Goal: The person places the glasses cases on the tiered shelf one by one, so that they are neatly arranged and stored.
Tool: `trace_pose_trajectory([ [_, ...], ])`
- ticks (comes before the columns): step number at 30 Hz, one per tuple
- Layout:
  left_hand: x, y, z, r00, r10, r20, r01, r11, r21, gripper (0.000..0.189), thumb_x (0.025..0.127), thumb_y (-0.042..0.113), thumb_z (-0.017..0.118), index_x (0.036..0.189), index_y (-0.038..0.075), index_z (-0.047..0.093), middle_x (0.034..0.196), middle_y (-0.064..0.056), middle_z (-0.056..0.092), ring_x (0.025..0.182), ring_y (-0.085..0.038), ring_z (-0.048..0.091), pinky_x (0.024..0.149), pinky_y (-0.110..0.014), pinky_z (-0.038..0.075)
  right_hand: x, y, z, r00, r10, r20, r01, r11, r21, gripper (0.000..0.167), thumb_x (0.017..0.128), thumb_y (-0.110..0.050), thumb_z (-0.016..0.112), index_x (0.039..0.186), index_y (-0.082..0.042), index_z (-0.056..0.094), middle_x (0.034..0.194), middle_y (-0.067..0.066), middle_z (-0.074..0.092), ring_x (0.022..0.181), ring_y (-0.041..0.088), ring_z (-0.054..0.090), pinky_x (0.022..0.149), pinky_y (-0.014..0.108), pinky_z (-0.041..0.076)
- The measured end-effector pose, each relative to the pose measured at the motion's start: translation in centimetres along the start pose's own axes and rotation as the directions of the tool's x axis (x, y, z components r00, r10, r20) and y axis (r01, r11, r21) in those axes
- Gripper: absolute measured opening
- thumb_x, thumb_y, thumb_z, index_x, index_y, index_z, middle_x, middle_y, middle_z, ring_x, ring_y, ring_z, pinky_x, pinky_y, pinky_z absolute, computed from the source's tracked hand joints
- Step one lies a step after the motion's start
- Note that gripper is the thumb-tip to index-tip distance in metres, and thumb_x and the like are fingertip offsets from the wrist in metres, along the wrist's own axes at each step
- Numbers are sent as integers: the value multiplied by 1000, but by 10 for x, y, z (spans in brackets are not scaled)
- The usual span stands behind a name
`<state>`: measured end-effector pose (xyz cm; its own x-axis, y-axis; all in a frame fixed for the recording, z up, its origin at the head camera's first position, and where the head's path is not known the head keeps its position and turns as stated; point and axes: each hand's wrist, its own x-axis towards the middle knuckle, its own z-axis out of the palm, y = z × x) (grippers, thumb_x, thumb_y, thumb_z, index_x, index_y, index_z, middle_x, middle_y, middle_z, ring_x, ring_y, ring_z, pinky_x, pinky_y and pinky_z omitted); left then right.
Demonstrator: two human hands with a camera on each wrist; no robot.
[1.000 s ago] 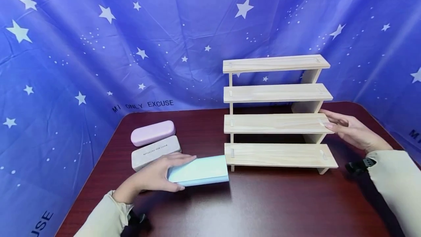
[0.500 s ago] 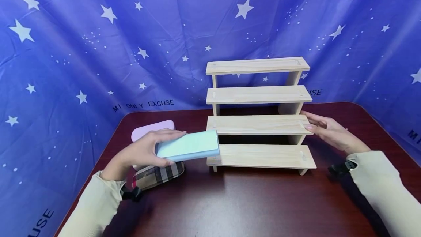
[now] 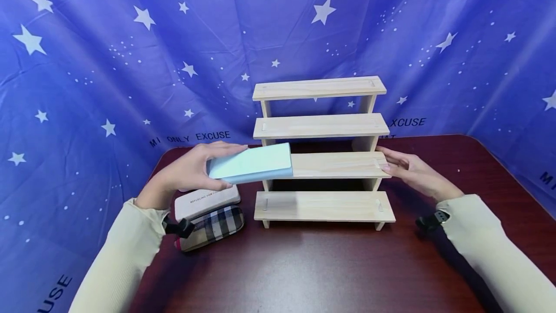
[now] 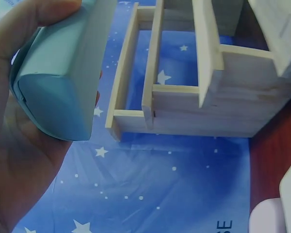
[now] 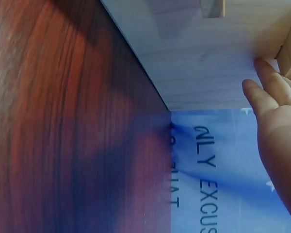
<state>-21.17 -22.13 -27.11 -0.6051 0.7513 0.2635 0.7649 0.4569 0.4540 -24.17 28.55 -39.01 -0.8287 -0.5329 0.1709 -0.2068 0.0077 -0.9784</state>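
My left hand (image 3: pixel 187 168) holds a light blue glasses case (image 3: pixel 252 162) by its left end, thumb on the near side and fingers over the far side. Raised above the table, the case overlaps the left end of the second-lowest shelf in the head view. Its folded, angular end (image 4: pixel 53 97) faces the left wrist camera. A four-step wooden display rack (image 3: pixel 326 205) stands on the table. My right hand (image 3: pixel 412 173) grips the right end of its second-lowest shelf, thumb at the shelf's end. In the right wrist view, fingers (image 5: pixel 271 85) reach along the rack's side panel.
Under and in front of my left forearm lie a white case (image 3: pixel 206 202) with lettering and a plaid case (image 3: pixel 215 228). A pink case (image 4: pixel 266 218) is mostly hidden behind the left hand. A blue star-printed curtain (image 3: pixel 217 37) hangs behind the dark red table (image 3: pixel 304 269).
The rack has slid left across the table along with my right hand. My left hand has lifted the light blue glasses case up and away from the table, uncovering the plaid case.
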Motion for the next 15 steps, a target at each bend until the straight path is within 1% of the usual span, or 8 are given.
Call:
trace_pose_trajectory([
  [5, 15, -3, -9, 999, -36, 10, 36, 999, -22, 73, 70, 18, 79, 137, 12, 50, 131, -7, 56, 98, -16, 52, 74, -29, 46, 6, -1, 6, 1000, 21, -5, -21, 999, -45, 60, 97, 0, 45, 145, 12, 12, 129, -15, 49, 117, -4, 48, 90, 17, 44],
  [11, 35, -9, -19, 998, -67, 1, 67, 997, -42, 74, 68, 17, 81, 136, 12, 52, 129, -8, 57, 93, -17, 54, 73, -29, 46, 12, 0, 8, 1000, 28, 13, -28, 999, -24, 60, 97, -1, 44, 146, 11, 12, 132, -11, 48, 119, -4, 47, 91, 18, 44],
  [15, 49, -12, -24, 995, -98, 2, 98, 993, -71, 72, 68, 16, 81, 135, 13, 53, 127, -7, 59, 90, -18, 54, 72, -28, 45, 15, 0, 10, 999, 37, 4, -37, 998, -56, 60, 97, -2, 46, 146, 10, 13, 133, -10, 47, 118, -6, 46, 91, 17, 43],
])
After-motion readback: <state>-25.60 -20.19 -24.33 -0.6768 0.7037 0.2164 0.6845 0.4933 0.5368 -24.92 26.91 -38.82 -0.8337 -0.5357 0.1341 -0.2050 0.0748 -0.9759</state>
